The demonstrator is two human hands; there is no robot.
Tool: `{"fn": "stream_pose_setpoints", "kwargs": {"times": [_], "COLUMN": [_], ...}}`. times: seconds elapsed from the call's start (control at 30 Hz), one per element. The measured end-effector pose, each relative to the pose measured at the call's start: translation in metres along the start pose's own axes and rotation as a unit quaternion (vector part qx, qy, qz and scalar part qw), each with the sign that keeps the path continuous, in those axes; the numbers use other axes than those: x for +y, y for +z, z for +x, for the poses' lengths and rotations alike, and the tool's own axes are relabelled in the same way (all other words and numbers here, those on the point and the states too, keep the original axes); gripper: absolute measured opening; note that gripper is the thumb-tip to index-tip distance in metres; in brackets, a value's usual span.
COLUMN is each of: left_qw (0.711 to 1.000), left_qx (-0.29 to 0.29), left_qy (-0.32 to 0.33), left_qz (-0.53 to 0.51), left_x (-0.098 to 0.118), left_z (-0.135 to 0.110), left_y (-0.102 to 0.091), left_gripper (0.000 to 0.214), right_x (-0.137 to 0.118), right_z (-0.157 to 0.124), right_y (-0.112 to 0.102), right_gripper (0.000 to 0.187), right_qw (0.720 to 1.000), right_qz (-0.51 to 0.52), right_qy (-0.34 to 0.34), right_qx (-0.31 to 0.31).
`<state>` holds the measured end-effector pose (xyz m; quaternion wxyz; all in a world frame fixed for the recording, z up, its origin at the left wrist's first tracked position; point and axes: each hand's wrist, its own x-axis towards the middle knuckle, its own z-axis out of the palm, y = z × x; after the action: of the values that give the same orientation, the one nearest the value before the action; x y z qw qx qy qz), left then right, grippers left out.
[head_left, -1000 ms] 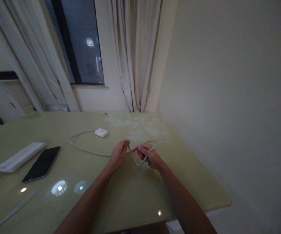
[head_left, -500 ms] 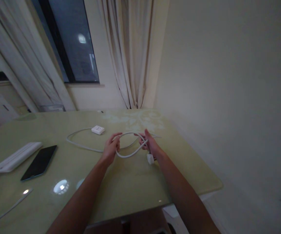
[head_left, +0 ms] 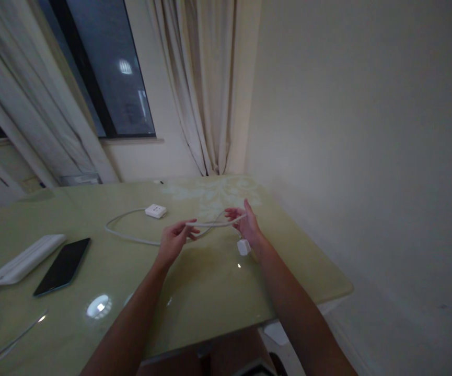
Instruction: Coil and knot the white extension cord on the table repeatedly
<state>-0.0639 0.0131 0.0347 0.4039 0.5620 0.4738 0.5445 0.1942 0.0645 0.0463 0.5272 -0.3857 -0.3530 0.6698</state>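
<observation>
A white power cable (head_left: 218, 225) stretches between my two hands above the table. My left hand (head_left: 174, 241) pinches it between thumb and fingers. In my right hand (head_left: 248, 223) the cable lies across the palm, with the thumb raised and the fingers loosely curled. The white plug (head_left: 243, 247) hangs just below my right hand. From beneath my left hand the cable runs left along the tabletop and curves back to a small white socket block (head_left: 155, 211). My palms hide part of the cable.
On the left of the pale green glossy table (head_left: 210, 292) lie a black phone (head_left: 62, 266) and a long white device (head_left: 25, 259). Another thin white cable (head_left: 14, 342) lies at the near left. A wall (head_left: 347, 156) borders the right side.
The round loop between my hands has flattened into a nearly straight span. My right hand has opened somewhat, its thumb lifted away from the fingers. The view has shifted slightly.
</observation>
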Motion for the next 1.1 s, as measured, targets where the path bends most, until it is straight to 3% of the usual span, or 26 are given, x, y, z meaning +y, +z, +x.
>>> {"fn": "stream_pose_setpoints", "kwargs": {"times": [0.1, 0.23, 0.33, 0.43, 0.57, 0.67, 0.73, 0.8, 0.9, 0.97, 1.03, 1.1], "left_qw": [0.997, 0.982, 0.917, 0.862, 0.839, 0.837, 0.842, 0.850, 0.857, 0.849, 0.841, 0.842], "left_qx": [0.069, 0.028, 0.017, 0.037, 0.068, 0.077, 0.078, 0.073, 0.066, 0.067, 0.069, 0.065], "left_qy": [0.013, -0.092, -0.179, -0.209, -0.209, -0.192, -0.169, -0.148, -0.123, -0.109, -0.094, -0.087], "left_qz": [0.014, -0.162, -0.356, -0.461, -0.497, -0.507, -0.507, -0.500, -0.496, -0.513, -0.529, -0.528], "left_x": [-0.004, -0.006, -0.004, -0.001, -0.003, -0.006, -0.007, -0.007, -0.004, -0.001, 0.003, 0.007], "left_z": [0.000, 0.001, 0.005, 0.009, 0.012, 0.012, 0.013, 0.013, 0.012, 0.010, 0.008, 0.007], "left_y": [-0.001, 0.004, 0.004, -0.005, -0.017, -0.017, -0.014, -0.011, -0.014, -0.019, -0.024, -0.027], "left_gripper": [0.041, 0.043, 0.043, 0.044, 0.046, 0.045, 0.042, 0.036, 0.031, 0.039, 0.044, 0.042], "right_x": [-0.001, -0.003, -0.002, 0.003, 0.013, 0.021, 0.027, 0.035, 0.042, 0.039, 0.032, 0.024], "right_z": [-0.001, -0.003, -0.004, -0.006, -0.013, -0.021, -0.026, -0.031, -0.036, -0.037, -0.038, -0.039], "right_y": [-0.001, -0.002, -0.002, -0.001, 0.007, 0.019, 0.029, 0.039, 0.049, 0.049, 0.043, 0.034], "right_gripper": [0.069, 0.073, 0.085, 0.081, 0.060, 0.059, 0.056, 0.037, 0.007, 0.008, 0.014, 0.020], "right_qw": [0.999, 0.998, 0.997, 0.988, 0.940, 0.887, 0.854, 0.803, 0.685, 0.628, 0.614, 0.623], "right_qz": [0.030, 0.060, 0.031, -0.054, -0.204, -0.292, -0.351, -0.445, -0.590, -0.623, -0.606, -0.568], "right_qy": [-0.012, -0.005, 0.014, 0.024, 0.018, -0.005, -0.046, -0.117, -0.280, -0.394, -0.478, -0.530], "right_qx": [0.006, -0.015, -0.071, -0.143, -0.272, -0.358, -0.381, -0.379, -0.323, -0.248, -0.164, -0.089]}}
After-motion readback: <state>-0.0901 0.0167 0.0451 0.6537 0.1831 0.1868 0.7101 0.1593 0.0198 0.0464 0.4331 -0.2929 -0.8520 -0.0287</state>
